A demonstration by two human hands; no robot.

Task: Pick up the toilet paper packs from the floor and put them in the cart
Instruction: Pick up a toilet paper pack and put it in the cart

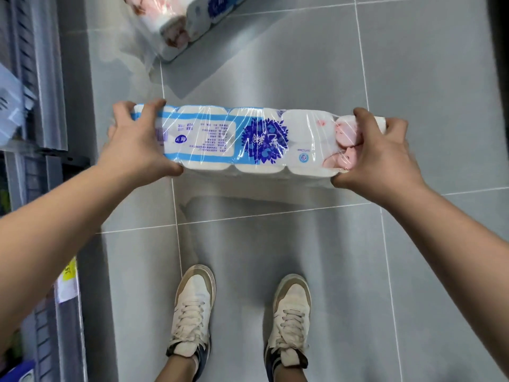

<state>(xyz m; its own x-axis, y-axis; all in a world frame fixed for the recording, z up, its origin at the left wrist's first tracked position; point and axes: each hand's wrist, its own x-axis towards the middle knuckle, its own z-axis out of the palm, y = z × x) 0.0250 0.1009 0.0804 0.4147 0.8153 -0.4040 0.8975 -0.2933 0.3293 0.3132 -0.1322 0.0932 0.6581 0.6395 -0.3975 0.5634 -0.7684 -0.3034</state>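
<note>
A long pack of toilet paper (pixel 248 142), white rolls in clear wrap with a blue flower print, hangs crosswise above the grey tiled floor. My left hand (pixel 137 144) grips its left end, fingers curled over the top and thumb underneath. My right hand (pixel 380 153) grips the right end the same way, by the pink print. A second pack (pixel 181 20) lies on the floor at the top of the view, partly cut off. No cart is in view.
Store shelving (pixel 46 106) with price tags runs down the left side. My two feet in white sneakers (pixel 192 310) stand on the floor (pixel 413 92) below the held pack. A dark edge shows at the top right.
</note>
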